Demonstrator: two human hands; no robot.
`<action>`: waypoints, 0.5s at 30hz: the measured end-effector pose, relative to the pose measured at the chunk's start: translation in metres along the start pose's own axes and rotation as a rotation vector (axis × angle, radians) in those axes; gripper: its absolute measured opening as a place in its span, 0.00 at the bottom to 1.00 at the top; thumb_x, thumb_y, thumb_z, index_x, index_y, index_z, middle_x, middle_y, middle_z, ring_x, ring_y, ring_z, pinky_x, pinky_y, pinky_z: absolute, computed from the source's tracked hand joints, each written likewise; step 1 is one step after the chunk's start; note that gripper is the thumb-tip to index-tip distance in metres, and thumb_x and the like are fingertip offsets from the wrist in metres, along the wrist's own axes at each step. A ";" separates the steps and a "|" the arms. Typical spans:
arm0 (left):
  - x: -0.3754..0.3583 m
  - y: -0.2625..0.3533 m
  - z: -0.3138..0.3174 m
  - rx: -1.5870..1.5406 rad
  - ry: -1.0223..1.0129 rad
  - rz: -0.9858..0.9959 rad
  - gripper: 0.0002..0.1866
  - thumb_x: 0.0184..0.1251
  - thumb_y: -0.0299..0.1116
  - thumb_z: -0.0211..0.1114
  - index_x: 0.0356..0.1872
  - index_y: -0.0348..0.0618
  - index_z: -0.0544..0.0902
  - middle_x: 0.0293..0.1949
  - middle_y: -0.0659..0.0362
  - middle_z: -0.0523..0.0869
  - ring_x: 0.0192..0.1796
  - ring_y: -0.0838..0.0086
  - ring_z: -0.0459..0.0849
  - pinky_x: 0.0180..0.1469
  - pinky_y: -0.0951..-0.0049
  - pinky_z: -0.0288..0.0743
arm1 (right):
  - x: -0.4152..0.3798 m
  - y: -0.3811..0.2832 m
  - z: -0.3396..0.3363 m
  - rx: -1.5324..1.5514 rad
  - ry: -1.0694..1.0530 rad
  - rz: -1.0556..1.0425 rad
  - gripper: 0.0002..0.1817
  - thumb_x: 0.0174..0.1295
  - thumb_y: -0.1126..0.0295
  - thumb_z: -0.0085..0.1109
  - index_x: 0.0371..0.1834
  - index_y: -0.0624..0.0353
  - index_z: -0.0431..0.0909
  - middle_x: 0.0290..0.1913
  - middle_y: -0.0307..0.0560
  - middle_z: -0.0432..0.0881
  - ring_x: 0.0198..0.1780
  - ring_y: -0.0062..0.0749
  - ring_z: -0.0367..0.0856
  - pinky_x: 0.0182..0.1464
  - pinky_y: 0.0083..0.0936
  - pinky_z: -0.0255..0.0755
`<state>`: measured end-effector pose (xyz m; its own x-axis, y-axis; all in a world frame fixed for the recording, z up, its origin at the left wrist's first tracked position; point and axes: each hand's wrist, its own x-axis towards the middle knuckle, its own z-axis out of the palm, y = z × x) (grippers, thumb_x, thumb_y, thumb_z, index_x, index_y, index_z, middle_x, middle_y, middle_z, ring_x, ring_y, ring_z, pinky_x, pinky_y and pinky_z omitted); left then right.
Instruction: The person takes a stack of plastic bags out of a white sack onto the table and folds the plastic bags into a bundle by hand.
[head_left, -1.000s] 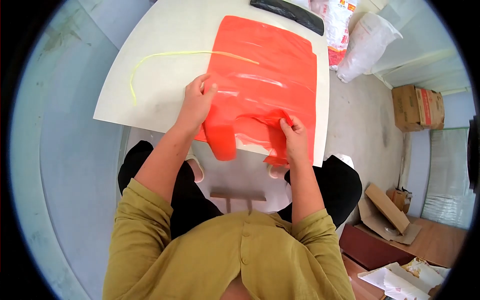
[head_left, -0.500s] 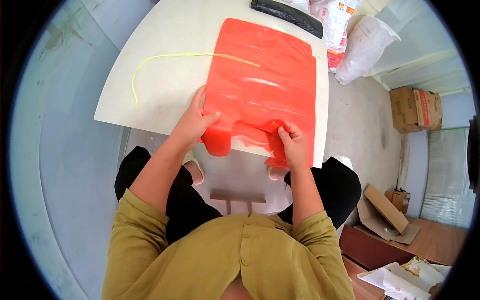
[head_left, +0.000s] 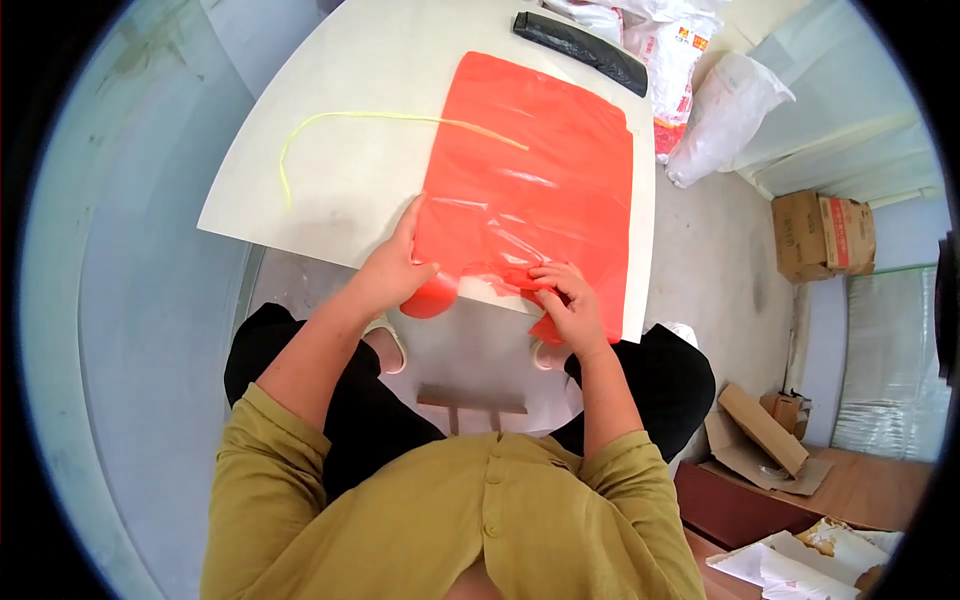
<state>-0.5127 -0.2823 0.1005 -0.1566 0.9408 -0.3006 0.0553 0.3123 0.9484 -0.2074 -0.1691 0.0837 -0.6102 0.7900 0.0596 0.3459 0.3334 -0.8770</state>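
Observation:
A flat stack of red plastic bags (head_left: 560, 215) lies on the white table (head_left: 300, 170), its near end hanging over the edge. My left hand (head_left: 390, 272) grips the bags' left near corner, thumb on top and fingers underneath. At the near right, my right hand (head_left: 570, 308) has its fingers bent over a crumpled fold of the red plastic and holds it. Between the two hands, a cut-out gap in the bags' near edge shows some of the tabletop. A thin yellow strip (head_left: 380, 117) curves over the bare table and across the bags.
A black roll (head_left: 580, 52) lies at the table's far edge. White sacks (head_left: 725, 115) stand on the floor beyond. To the right are a cardboard box (head_left: 825, 235), flattened cardboard (head_left: 765, 440) and a brown wooden surface (head_left: 880, 485). My knees are under the table's near edge.
My right hand has shifted slightly left, its fingers curling further over the red plastic, and the raised fold has flattened. My left hand keeps its hold. The whole view has tilted slightly.

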 end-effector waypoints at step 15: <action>-0.002 0.000 -0.015 -0.166 -0.235 -0.136 0.40 0.72 0.17 0.55 0.86 0.44 0.60 0.58 0.54 0.87 0.49 0.76 0.87 0.50 0.70 0.84 | -0.005 -0.066 0.080 -0.382 -0.063 -0.323 0.29 0.52 0.81 0.75 0.61 0.58 0.80 0.61 0.54 0.80 0.59 0.55 0.82 0.61 0.44 0.79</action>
<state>-0.5273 -0.2866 0.1027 0.0815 0.9027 -0.4224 -0.1151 0.4295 0.8957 -0.2844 -0.2366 0.1028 -0.7669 0.5869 0.2595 0.3613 0.7291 -0.5812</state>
